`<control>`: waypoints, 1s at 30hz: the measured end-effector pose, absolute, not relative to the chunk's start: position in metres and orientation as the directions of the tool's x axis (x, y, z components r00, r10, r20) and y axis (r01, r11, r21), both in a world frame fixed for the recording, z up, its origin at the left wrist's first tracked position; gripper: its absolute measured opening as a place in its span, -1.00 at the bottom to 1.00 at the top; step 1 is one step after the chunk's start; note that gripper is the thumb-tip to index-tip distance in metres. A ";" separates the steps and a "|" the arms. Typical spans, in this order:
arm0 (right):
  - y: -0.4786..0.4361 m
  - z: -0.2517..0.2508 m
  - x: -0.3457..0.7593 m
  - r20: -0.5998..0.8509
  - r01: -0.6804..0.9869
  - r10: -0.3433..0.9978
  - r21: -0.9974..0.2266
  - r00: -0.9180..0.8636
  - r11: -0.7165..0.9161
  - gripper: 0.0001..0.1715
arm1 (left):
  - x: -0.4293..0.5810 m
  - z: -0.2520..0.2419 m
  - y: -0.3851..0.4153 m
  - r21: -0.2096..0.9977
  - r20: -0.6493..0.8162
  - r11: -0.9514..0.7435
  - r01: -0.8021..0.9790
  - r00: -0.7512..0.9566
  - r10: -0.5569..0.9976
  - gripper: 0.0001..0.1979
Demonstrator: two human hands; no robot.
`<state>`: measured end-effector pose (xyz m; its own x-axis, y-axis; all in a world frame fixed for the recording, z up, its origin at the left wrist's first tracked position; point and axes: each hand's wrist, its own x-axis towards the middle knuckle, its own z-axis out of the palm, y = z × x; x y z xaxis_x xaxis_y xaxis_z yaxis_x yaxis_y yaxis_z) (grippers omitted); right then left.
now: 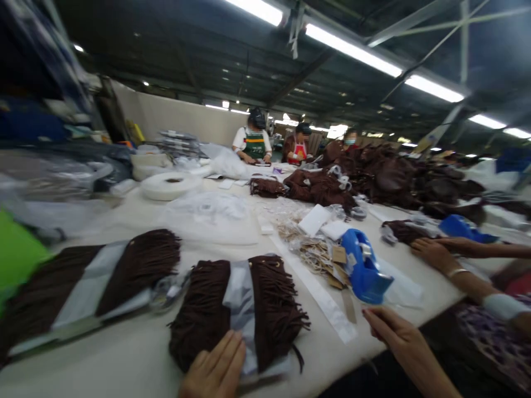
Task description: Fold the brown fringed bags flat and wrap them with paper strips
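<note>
My left hand (215, 365) lies with its fingers stretched flat on the near edge of a dark brown fringed bundle (276, 309), perhaps a folded bag. A pale, shiny band (241, 296) wraps around the bundle's middle, and my fingertips touch its lower part. Beside the near end of a blue tape dispenser (365, 271), my right hand (398, 337) has thumb and fingers pinched together. Whatever is between them, if anything, is too small to make out. A narrow brown card strip (349, 305) lies just left of those fingertips.
Another banded fringed bundle (141, 271) lies left. Brown tags with strings (317, 254) are piled beyond a white strip (315, 298). A co-worker's hands (435, 254) are at the right, near a second blue dispenser (467, 228). A white roll (155, 187) sits farther back.
</note>
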<state>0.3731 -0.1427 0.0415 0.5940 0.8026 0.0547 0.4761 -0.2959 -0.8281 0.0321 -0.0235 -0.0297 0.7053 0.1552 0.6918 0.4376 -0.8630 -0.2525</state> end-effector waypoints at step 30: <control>0.046 0.081 0.218 -0.215 0.932 0.909 -0.016 -0.358 0.363 -0.68 | 0.045 -0.038 -0.034 -0.016 0.806 -0.843 0.538 0.506 0.308 -0.59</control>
<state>0.2179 0.0464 0.0812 -0.3577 0.9088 -0.2148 0.9317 0.3628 -0.0164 0.0449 -0.0339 -0.0381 0.5059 0.3077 0.8059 0.5377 -0.8430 -0.0157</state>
